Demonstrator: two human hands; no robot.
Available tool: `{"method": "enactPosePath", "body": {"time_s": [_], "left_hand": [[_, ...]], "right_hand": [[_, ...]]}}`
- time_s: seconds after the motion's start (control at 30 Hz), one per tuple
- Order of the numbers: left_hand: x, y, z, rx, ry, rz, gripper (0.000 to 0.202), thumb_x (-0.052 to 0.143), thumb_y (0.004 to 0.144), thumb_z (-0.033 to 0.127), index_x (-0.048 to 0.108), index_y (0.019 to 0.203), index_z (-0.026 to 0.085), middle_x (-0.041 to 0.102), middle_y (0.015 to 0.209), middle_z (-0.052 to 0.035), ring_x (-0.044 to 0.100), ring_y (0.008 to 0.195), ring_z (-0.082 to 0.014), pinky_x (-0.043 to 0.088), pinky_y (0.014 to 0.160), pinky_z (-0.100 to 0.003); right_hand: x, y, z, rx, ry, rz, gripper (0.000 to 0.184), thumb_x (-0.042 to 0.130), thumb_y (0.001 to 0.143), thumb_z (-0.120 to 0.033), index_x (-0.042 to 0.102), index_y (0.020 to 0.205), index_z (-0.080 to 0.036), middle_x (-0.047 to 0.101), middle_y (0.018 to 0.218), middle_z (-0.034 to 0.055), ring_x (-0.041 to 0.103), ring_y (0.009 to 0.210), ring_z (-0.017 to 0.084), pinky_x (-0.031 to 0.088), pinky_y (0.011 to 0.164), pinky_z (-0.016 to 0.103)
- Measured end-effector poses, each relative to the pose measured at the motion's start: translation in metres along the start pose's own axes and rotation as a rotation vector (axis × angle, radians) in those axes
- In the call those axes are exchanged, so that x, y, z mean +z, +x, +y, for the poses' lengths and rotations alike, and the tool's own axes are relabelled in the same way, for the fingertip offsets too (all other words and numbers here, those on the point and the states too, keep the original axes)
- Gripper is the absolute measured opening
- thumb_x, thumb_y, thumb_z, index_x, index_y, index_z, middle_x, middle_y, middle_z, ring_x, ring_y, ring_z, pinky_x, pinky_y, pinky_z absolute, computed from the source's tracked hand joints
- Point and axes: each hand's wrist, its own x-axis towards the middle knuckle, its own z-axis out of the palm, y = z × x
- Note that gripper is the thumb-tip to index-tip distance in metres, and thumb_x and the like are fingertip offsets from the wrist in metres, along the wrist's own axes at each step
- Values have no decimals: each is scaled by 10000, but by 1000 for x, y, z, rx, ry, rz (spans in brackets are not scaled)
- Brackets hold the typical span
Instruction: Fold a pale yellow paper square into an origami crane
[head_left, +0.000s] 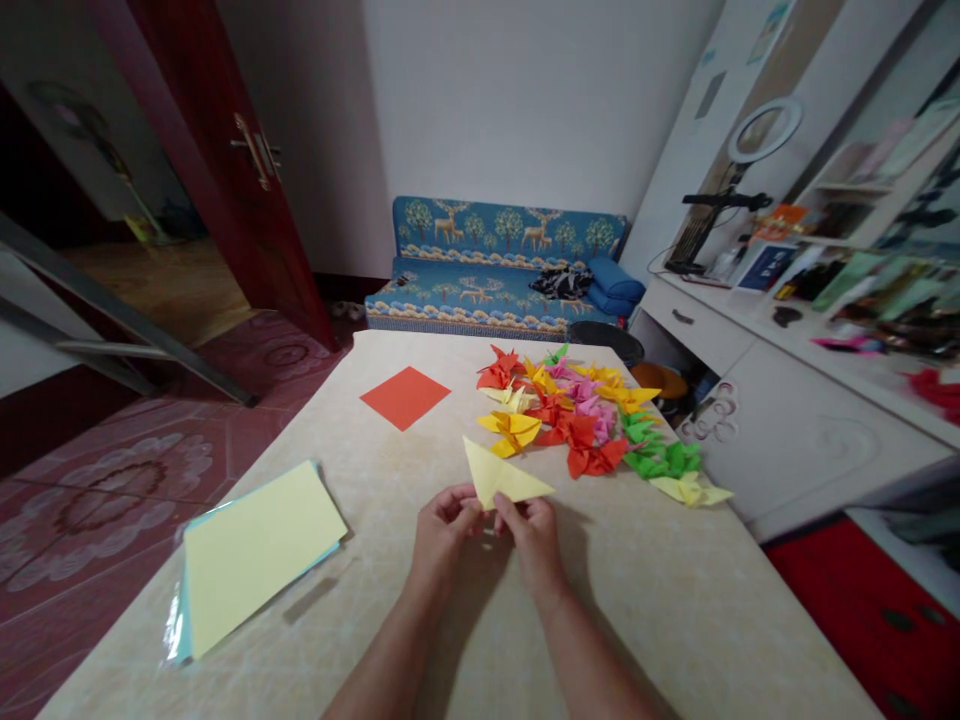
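A pale yellow sheet of paper (501,478), folded into a triangle, is held up a little above the table between both hands. My left hand (454,512) pinches its lower left edge with thumb and fingers. On the lower right side, my right hand (531,520) grips it, the thumb lying across its front. The fingertips behind the paper are partly hidden. Just beyond the hands lies a pile of folded paper cranes (574,425) in red, orange, yellow, pink and green. A flat red paper square (406,397) rests farther off to the left.
Pale yellow and blue paper sheets (262,555) in a clear wrapper lie on the left of the table (675,620). A blue patterned sofa (480,290) stands beyond the far edge. To the right is a white dresser (810,400) with a ring light (765,130).
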Motion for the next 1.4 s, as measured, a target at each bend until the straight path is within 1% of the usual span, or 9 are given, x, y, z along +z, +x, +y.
{"method": "enactPosePath", "body": {"time_s": [0.17,0.33,0.43,0.5,0.57,0.73,0.9,1.2,1.4], "left_hand": [[5,-2,-4,70,-4,-32,240,742,658,326,667,764,124,669,653,-38,573,565,-116,428,572,-221],[-3,4,-11,65,-19,1,295,660,743,412,597,681,131,553,530,21,471,474,-81,367,502,-195],[-10,8,-12,46,-5,-48,346,595,794,446,549,652,133,476,498,43,380,442,-53,276,450,-167],[-12,9,-11,29,-10,-76,362,595,792,455,527,637,135,443,494,51,342,441,-47,246,440,-162],[-12,8,-8,0,-15,-103,376,601,781,468,513,627,137,446,506,47,340,447,-49,251,439,-163],[-9,4,-5,-71,69,-187,372,613,770,470,533,637,132,486,529,27,379,456,-56,275,445,-165],[-4,-1,-1,-124,114,-259,392,627,747,491,550,630,125,478,509,29,383,434,-57,278,431,-168],[-7,0,-2,-122,222,-345,382,606,776,462,532,619,121,496,532,12,407,465,-65,300,458,-177],[-6,-1,-1,-147,192,-353,380,604,776,460,534,622,120,497,533,10,407,464,-66,302,455,-179]], "right_hand": [[9,-4,2,22,12,90,275,686,688,-422,627,598,-170,622,499,17,561,435,162,443,445,265],[14,-16,-2,-51,63,-43,267,667,722,-422,616,612,-183,622,551,13,581,515,159,466,516,264],[10,-21,-3,-143,130,-166,390,492,823,-544,637,749,-191,618,614,23,583,574,165,460,560,272],[7,-21,-2,-167,208,-181,505,370,848,-615,638,860,-187,628,688,44,586,603,172,459,573,280],[4,-20,-1,-151,288,-169,547,329,851,-634,620,947,-180,630,769,61,585,627,172,462,586,284],[-1,-13,-4,-108,318,-140,436,437,851,-544,580,1053,-185,616,853,58,575,694,162,449,628,262],[-5,-10,-9,-116,328,-89,418,549,787,-516,574,1054,-195,603,907,47,559,813,185,428,721,271],[-11,-9,-17,-120,318,-90,251,590,791,-345,594,1004,-212,576,885,10,482,683,116,366,604,212],[-11,-9,-13,-104,305,-69,229,577,803,-332,605,986,-196,598,870,16,489,672,113,369,589,211]]}}
